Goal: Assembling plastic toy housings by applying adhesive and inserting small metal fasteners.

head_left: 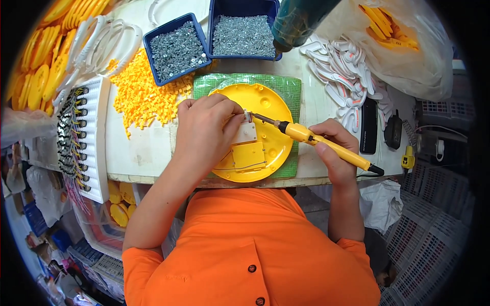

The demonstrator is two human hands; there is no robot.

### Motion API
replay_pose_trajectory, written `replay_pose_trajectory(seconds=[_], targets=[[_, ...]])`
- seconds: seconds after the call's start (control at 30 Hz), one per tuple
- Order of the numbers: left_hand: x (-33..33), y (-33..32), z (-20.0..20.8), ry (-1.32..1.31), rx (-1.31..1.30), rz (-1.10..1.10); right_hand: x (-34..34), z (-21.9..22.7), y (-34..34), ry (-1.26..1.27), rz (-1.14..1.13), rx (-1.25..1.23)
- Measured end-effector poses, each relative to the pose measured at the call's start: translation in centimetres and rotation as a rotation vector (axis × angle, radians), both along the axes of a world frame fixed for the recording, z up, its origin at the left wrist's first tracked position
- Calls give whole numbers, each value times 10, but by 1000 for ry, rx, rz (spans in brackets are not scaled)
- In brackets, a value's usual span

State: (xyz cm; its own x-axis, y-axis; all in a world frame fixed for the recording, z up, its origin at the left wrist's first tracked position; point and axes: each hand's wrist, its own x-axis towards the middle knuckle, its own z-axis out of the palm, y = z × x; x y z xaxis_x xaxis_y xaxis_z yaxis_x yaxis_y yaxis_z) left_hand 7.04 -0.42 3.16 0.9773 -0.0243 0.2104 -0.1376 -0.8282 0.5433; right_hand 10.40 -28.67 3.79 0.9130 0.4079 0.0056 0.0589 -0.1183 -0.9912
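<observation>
A round yellow plastic shell lies open side up on a green mat. Inside it sit a small white block and a rectangular yellow compartment with a thin wire along its lower edge. The fingertips of my left hand are pinched together at the upper end of the white block; what they hold is hidden. My right hand grips a yellow soldering iron by its handle. Its metal tip points left and reaches the spot beside my left fingertips.
Two blue bins of small metal screws stand at the back. Small yellow pieces lie heaped left, beside a white rack of wired round parts. A teal tool hangs overhead. White handle-like parts and a black phone lie right.
</observation>
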Motion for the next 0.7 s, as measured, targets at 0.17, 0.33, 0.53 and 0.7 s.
replay_pose_trajectory(seconds=[0.17,0.33,0.53,0.7], targets=[[2,-1,2,15,13,-5,-1,0,2,26,-12,6],[2,1,3,29,21,-9,-1,0,2,27,-22,-6],[2,0,4,30,34,-9,0,1,-8,-53,-54,91],[4,-1,5,8,30,-19,-8,18,-29,-51,-205,163]])
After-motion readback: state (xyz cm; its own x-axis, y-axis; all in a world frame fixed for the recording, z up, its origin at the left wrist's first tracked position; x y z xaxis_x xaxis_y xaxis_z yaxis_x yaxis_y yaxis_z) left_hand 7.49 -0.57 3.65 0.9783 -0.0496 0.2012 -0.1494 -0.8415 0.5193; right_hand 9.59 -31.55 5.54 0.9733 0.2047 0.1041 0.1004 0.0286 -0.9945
